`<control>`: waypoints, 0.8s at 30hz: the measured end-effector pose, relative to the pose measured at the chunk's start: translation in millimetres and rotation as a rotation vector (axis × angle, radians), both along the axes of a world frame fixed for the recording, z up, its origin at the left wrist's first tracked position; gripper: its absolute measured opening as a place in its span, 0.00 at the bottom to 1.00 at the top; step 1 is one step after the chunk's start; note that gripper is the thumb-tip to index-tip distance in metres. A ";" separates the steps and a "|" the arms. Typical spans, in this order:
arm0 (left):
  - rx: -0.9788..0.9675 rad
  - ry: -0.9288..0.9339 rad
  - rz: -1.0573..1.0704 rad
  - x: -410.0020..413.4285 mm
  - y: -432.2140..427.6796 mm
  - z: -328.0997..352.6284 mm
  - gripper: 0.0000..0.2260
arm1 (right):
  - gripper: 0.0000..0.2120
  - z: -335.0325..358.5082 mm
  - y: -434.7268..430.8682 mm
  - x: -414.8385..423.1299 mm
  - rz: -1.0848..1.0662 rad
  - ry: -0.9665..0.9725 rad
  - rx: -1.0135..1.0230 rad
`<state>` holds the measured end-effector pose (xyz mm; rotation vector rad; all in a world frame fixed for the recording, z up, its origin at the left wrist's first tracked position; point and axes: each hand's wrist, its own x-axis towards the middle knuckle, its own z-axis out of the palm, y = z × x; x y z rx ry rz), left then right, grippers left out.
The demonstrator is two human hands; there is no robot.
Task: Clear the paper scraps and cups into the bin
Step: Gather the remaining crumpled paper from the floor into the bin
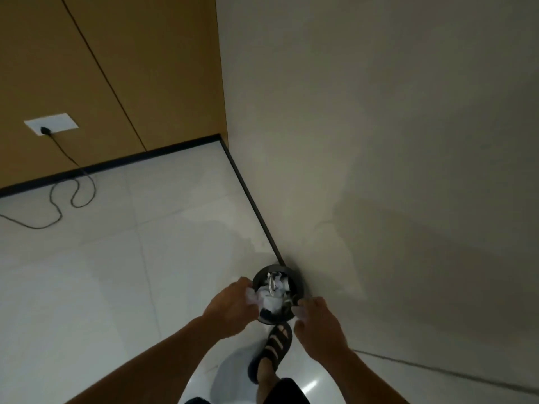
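White floor tiles (116, 258) meet a pale wall (379, 141), where the black bin (280, 268) stands, heaped with paper scraps (278, 287). Over its rim, the left hand (233, 309) pinches a crumpled scrap (252, 297), and the right hand (319, 326) pinches another pale scrap (300, 314).

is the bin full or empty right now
Fairly full: crumpled white paper scraps pile close to the rim of the bin. How deep the pile goes cannot be told.

A white rectangular socket plate (51, 124) is set into the brown wood-panelled wall (116, 68). A thin black cable (38, 228) is plugged in there and looped on the glossy white tiled floor (102, 258) below that wall.
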<state>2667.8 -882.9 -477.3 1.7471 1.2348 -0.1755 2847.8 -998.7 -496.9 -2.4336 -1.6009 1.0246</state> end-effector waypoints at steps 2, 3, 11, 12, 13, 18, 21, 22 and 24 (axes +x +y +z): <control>0.027 0.078 0.004 16.9 20.6 -34.2 0.15 | 0.17 -33.2 27.1 17.1 0.005 0.040 -0.036; 0.036 0.100 -0.001 24.9 29.4 -53.3 0.16 | 0.16 -51.6 40.1 24.9 0.008 0.049 -0.045; -0.055 0.110 0.158 79.7 76.3 -237.5 0.17 | 0.15 -239.4 111.9 59.5 -0.036 0.035 -0.128; -0.044 0.101 0.131 88.0 83.2 -263.7 0.18 | 0.15 -264.7 116.7 62.3 -0.044 0.021 -0.131; -0.029 0.097 0.096 96.3 89.9 -290.7 0.19 | 0.15 -290.3 121.4 64.9 -0.035 0.002 -0.133; 0.090 0.098 -0.139 125.2 100.4 -413.4 0.30 | 0.23 -398.5 118.9 76.7 -0.186 -0.025 -0.133; 0.167 0.128 -0.326 128.0 83.6 -465.0 0.40 | 0.32 -434.7 106.6 75.4 -0.290 -0.023 -0.096; 0.196 0.130 -0.351 128.0 77.0 -475.8 0.41 | 0.33 -441.9 103.4 73.2 -0.279 -0.047 -0.076; 0.224 0.129 -0.370 124.2 66.2 -483.7 0.41 | 0.33 -448.5 97.5 66.6 -0.288 -0.067 -0.060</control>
